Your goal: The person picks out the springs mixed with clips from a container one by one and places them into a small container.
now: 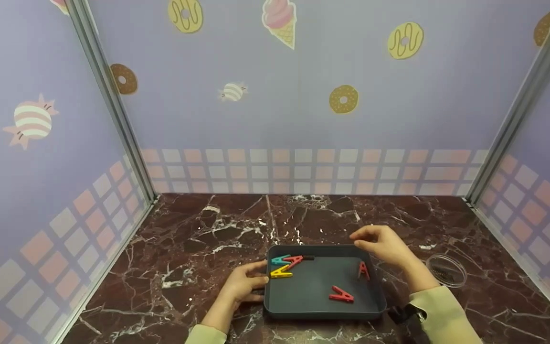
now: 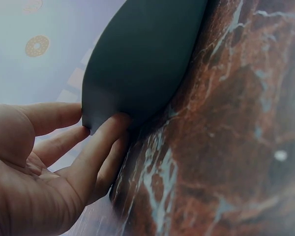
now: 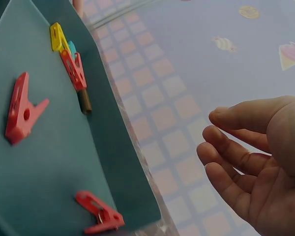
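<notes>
A dark grey-green tray (image 1: 311,291) lies on the marble-patterned surface. At its far left corner are a blue clothespin (image 1: 280,260), a red clothespin (image 1: 293,261) and a yellow clothespin (image 1: 281,272). A short brown stick-like piece (image 3: 85,101) meets the end of that red one. Another red clothespin (image 1: 363,271) is by the right wall, and a third red clothespin (image 1: 341,295) lies towards the front. My left hand (image 1: 245,284) touches the tray's left wall with extended fingertips. Above the far right corner, my right hand (image 1: 384,244) hovers with loosely bent fingers, holding nothing.
A round clear dish (image 1: 446,271) with small dark bits inside stands right of the tray, beside my right forearm. A dark object (image 1: 404,314), partly hidden, is by my right sleeve. Patterned panels (image 1: 303,119) enclose the back and both sides.
</notes>
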A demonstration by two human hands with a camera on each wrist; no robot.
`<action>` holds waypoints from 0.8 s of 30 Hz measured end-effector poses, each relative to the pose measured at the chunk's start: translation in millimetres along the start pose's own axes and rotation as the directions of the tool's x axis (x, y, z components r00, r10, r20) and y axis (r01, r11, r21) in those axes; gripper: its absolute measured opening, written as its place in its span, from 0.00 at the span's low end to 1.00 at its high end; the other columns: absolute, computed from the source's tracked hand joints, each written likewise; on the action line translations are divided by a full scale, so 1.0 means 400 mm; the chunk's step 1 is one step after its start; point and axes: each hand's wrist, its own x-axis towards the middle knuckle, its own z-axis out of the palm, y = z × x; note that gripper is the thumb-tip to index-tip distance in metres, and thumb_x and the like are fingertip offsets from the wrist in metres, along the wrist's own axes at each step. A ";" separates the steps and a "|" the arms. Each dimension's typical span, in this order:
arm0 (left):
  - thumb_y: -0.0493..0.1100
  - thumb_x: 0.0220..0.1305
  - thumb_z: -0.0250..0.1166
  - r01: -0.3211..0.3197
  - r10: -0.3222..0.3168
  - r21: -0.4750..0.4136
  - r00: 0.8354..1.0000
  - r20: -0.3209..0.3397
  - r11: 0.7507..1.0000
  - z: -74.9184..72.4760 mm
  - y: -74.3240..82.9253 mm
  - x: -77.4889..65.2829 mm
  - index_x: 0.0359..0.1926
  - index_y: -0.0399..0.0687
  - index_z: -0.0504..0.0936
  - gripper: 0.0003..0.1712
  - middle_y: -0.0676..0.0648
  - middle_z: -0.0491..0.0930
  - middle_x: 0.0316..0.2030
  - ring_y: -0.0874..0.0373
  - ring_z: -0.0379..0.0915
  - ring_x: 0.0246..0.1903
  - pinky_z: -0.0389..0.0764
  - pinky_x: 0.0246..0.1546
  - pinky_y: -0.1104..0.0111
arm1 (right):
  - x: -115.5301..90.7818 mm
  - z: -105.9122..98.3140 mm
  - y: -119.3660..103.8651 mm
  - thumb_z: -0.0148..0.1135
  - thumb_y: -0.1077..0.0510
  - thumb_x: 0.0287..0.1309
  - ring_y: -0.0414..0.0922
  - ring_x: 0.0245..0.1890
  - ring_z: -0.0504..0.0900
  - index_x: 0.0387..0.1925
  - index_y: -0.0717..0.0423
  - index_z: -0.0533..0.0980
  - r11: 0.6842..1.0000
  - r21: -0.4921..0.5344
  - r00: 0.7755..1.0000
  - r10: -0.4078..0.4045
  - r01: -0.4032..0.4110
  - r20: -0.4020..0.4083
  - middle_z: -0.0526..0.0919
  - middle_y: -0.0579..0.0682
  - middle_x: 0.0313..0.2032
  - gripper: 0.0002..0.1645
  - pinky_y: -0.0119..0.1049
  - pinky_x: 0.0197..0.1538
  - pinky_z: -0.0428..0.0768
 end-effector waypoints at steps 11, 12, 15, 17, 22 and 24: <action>0.32 0.68 0.65 0.012 -0.012 -0.009 1.000 -0.006 1.000 0.001 -0.002 0.001 0.74 0.35 0.68 0.34 0.30 0.80 0.53 0.41 0.86 0.48 0.92 0.40 0.52 | 0.070 0.066 -0.009 0.67 0.60 0.66 0.37 0.37 0.86 0.47 0.62 0.86 0.999 0.039 0.992 -0.025 0.021 0.122 0.90 0.59 0.42 0.12 0.26 0.41 0.85; 0.32 0.68 0.65 0.011 -0.011 -0.010 1.000 -0.004 1.000 0.001 -0.001 0.000 0.74 0.35 0.68 0.34 0.30 0.80 0.54 0.41 0.86 0.48 0.92 0.40 0.52 | 0.075 0.074 -0.010 0.67 0.60 0.66 0.37 0.36 0.86 0.47 0.63 0.86 0.999 0.043 0.990 -0.021 0.015 0.138 0.90 0.59 0.41 0.12 0.26 0.40 0.85; 0.32 0.68 0.65 0.012 -0.012 -0.008 1.000 -0.003 1.000 0.000 -0.001 0.000 0.74 0.35 0.67 0.34 0.30 0.80 0.54 0.42 0.86 0.48 0.92 0.40 0.52 | 0.091 0.097 -0.015 0.67 0.60 0.66 0.37 0.36 0.86 0.47 0.64 0.85 0.999 0.042 0.983 -0.013 0.006 0.180 0.90 0.59 0.39 0.13 0.26 0.38 0.84; 0.32 0.68 0.64 0.012 -0.012 -0.003 1.000 -0.002 1.000 0.000 0.001 0.001 0.74 0.35 0.67 0.34 0.30 0.80 0.54 0.44 0.87 0.47 0.92 0.40 0.53 | 0.102 0.112 -0.017 0.67 0.59 0.65 0.37 0.36 0.86 0.48 0.64 0.85 0.999 0.033 0.979 0.001 -0.008 0.204 0.90 0.58 0.39 0.14 0.27 0.38 0.83; 0.32 0.69 0.64 0.016 -0.016 -0.001 1.000 0.004 1.000 -0.003 0.001 0.001 0.74 0.36 0.68 0.34 0.31 0.80 0.56 0.46 0.87 0.46 0.92 0.40 0.54 | 0.123 0.151 -0.019 0.67 0.58 0.65 0.42 0.40 0.87 0.47 0.62 0.86 1.000 -0.003 0.970 0.019 -0.019 0.243 0.91 0.57 0.44 0.13 0.34 0.42 0.86; 0.32 0.69 0.65 0.018 -0.018 -0.004 1.000 0.005 1.000 -0.003 -0.002 0.001 0.74 0.37 0.68 0.34 0.31 0.80 0.56 0.46 0.87 0.46 0.92 0.40 0.54 | 0.129 0.166 -0.019 0.67 0.58 0.66 0.46 0.43 0.88 0.47 0.61 0.87 1.000 -0.021 0.968 0.012 -0.007 0.251 0.91 0.56 0.45 0.13 0.39 0.45 0.88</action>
